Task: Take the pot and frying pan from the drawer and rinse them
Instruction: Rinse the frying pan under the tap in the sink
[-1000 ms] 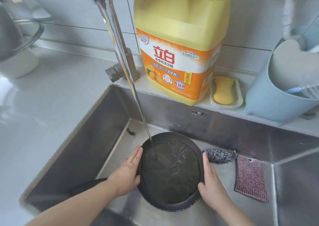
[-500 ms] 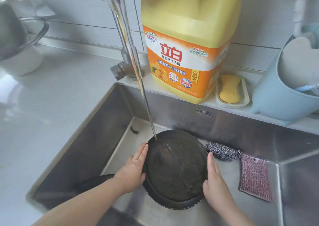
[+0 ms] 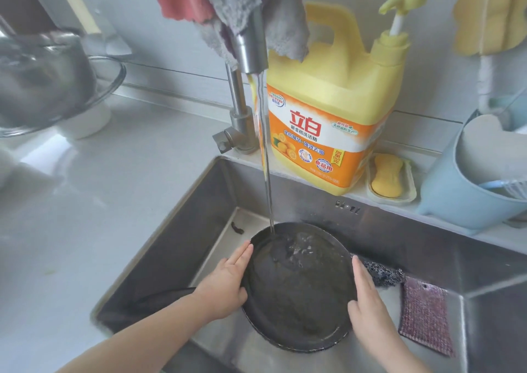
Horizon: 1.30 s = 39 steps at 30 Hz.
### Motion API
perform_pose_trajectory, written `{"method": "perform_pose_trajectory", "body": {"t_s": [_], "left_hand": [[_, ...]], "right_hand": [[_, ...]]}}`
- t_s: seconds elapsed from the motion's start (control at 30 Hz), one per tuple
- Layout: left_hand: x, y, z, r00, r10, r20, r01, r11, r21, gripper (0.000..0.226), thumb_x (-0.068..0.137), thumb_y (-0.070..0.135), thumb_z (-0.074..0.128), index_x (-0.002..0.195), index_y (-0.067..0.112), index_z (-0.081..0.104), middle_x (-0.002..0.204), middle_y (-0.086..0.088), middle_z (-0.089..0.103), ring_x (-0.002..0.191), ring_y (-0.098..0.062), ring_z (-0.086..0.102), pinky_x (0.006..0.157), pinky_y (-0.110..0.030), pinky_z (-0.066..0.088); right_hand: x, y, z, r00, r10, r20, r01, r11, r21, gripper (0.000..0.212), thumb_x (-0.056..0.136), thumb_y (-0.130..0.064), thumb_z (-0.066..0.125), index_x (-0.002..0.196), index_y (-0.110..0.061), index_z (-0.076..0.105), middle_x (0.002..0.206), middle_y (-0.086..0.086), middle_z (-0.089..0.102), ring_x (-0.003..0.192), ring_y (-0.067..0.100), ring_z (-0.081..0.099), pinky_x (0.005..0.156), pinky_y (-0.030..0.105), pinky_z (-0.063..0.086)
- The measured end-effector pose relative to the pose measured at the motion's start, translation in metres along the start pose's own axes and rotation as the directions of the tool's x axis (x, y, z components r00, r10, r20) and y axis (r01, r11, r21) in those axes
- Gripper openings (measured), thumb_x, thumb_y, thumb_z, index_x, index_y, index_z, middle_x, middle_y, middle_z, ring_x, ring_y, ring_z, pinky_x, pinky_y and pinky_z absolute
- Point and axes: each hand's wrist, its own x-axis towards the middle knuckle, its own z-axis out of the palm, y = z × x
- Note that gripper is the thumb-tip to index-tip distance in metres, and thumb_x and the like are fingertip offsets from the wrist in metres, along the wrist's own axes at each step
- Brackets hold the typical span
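Apparently frying pan point(image 3: 299, 295) handle hidden.

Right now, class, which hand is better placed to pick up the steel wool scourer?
The right hand: it holds the frying pan rim right beside the scourer; the left hand is across the pan.

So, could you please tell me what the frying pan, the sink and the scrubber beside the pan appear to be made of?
Frying pan: dark, matte, probably non-stick coated metal; no shine even when wet.
Sink: brushed stainless steel, judging by its grey sheen and soft reflections.
Scrubber: likely coiled steel wool, grey and glinting.
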Motion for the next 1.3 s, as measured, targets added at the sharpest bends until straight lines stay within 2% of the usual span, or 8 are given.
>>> {"method": "perform_pose_trajectory", "body": {"t_s": [0.1,0.2,0.3,0.43,0.67,0.97,1.13,1.3], "left_hand": [[-0.013,0.01,-0.021,0.998,0.025,-0.056,-0.024,1.0,0.006,0.088,0.083,0.011,0.045,0.151,0.034,-0.006,0.141,0.041,-0.019,0.136,-0.013,0.023,0.102,-0.029,0.039],[-0.028,0.017,-0.037,0.994,0.038,-0.103,-0.039,0.999,-0.008,0.087,0.083,0.013,0.044,0.15,0.036,-0.006,0.146,0.039,-0.019,0.134,-0.015,0.027,0.098,-0.027,0.041],[-0.042,0.02,-0.046,0.991,0.056,-0.119,-0.06,0.998,-0.03,0.087,0.083,0.015,0.046,0.151,0.036,-0.005,0.146,0.039,-0.017,0.133,-0.016,0.031,0.099,-0.028,0.041],[-0.054,0.031,-0.063,0.991,0.069,-0.116,-0.074,0.997,-0.037,0.084,0.084,0.018,0.048,0.152,0.033,0.002,0.149,0.036,-0.009,0.134,-0.014,0.036,0.099,-0.027,0.043],[-0.066,0.042,-0.089,0.991,0.08,-0.105,-0.079,0.997,0.011,0.084,0.086,0.019,0.055,0.153,0.028,0.005,0.158,0.02,-0.002,0.144,-0.007,0.019,0.114,-0.023,0.025],[-0.083,0.05,-0.101,0.975,0.094,-0.199,-0.109,0.992,-0.069,0.1,0.079,0.033,0.073,0.151,0.036,0.004,0.154,0.03,-0.002,0.14,-0.004,0.025,0.11,-0.025,0.034],[-0.092,0.053,-0.104,0.967,0.113,-0.23,-0.137,0.986,-0.094,0.101,0.078,0.033,0.073,0.151,0.038,0.003,0.153,0.033,-0.003,0.14,-0.003,0.025,0.111,-0.027,0.034],[-0.098,0.058,-0.107,0.963,0.12,-0.24,-0.155,0.979,-0.132,0.099,0.079,0.035,0.073,0.149,0.043,0.004,0.149,0.038,-0.002,0.139,-0.003,0.027,0.108,-0.022,0.035]], "right_hand": [[-0.005,-0.018,-0.014,0.999,-0.038,-0.02,0.039,0.998,0.047,0.086,0.083,0.014,0.038,0.146,-0.032,0.003,0.152,-0.02,0.003,0.13,-0.024,-0.004,0.099,-0.006,-0.001],[-0.013,-0.036,-0.029,0.997,-0.055,-0.054,0.06,0.995,0.081,0.085,0.083,0.015,0.038,0.145,-0.033,0.005,0.151,-0.022,0.004,0.124,-0.032,-0.005,0.1,-0.006,0.0],[-0.02,-0.056,-0.048,0.995,-0.073,-0.068,0.078,0.994,0.079,0.083,0.084,0.013,0.036,0.148,-0.03,0.006,0.148,-0.026,0.004,0.126,-0.029,-0.003,0.099,-0.006,-0.001],[-0.026,-0.074,-0.068,0.998,-0.067,-0.017,0.069,0.995,0.076,0.078,0.087,0.011,0.035,0.15,-0.025,0.007,0.149,-0.022,0.006,0.134,-0.011,0.005,0.104,0.002,0.001],[-0.044,-0.087,-0.079,0.999,-0.036,-0.03,0.04,0.988,0.147,0.077,0.087,0.011,0.037,0.15,-0.024,0.009,0.149,-0.02,0.01,0.134,-0.01,0.008,0.108,0.01,0.005],[-0.051,-0.101,-0.089,0.99,-0.095,-0.1,0.111,0.979,0.169,0.07,0.094,-0.002,0.046,0.149,-0.026,0.01,0.151,-0.019,0.011,0.136,-0.009,0.01,0.103,-0.002,0.004],[-0.058,-0.113,-0.105,0.989,-0.11,-0.096,0.126,0.974,0.185,0.071,0.094,-0.003,0.047,0.147,-0.032,0.009,0.15,-0.021,0.011,0.137,-0.007,0.012,0.113,0.018,0.011],[-0.071,-0.125,-0.12,0.984,-0.122,-0.126,0.141,0.977,0.157,0.071,0.095,-0.003,0.044,0.149,-0.032,0.009,0.151,-0.025,0.008,0.136,-0.012,0.009,0.11,0.01,0.008]]}}
